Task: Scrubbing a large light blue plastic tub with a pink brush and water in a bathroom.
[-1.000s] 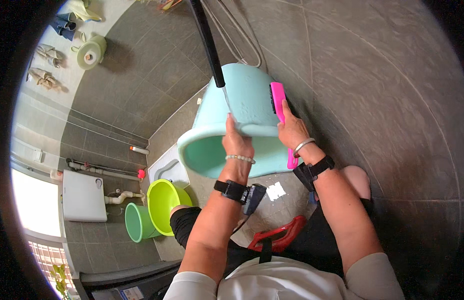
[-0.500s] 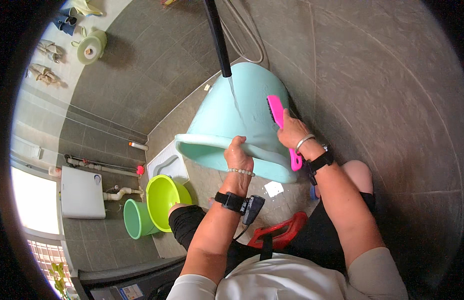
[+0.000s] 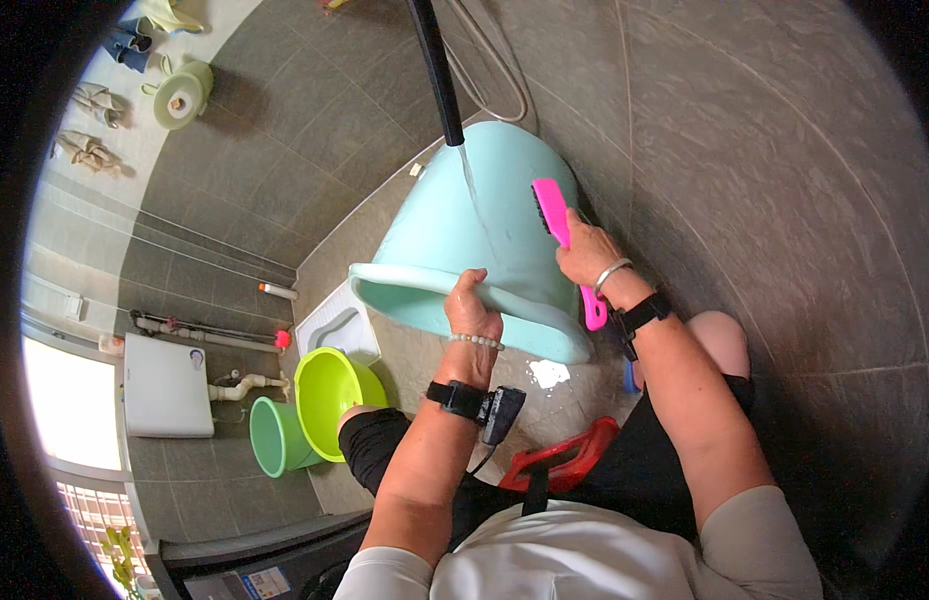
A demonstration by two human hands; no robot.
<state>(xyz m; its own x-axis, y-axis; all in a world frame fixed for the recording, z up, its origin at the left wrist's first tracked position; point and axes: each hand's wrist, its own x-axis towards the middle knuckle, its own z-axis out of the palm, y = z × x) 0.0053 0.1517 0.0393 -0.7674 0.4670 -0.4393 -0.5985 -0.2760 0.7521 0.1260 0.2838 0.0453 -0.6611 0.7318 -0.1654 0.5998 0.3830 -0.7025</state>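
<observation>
A large pale turquoise plastic tub (image 3: 425, 220) lies tipped on its side, its mouth facing me. My left hand (image 3: 473, 308) is closed on the near rim, thumb on the outer side. My right hand (image 3: 592, 255) grips a bright pink scrub brush (image 3: 551, 205) by its handle. The brush's dark bristles point left, near the tub's right side; I cannot tell whether they touch it. From a black spout (image 3: 437, 75) above, a thin stream of water runs down onto the tub's outer wall.
A red stool (image 3: 575, 450) is between my legs. On the left stand a lime green basin (image 3: 330, 400) and a green bucket (image 3: 269, 440), with a white squat toilet (image 3: 337, 322) behind them. A shower hose (image 3: 520, 85) hangs by the tiled wall.
The pink brush and my right hand have shifted slightly up along the tub. My left hand keeps its hold on the rim, and the tub has barely moved.
</observation>
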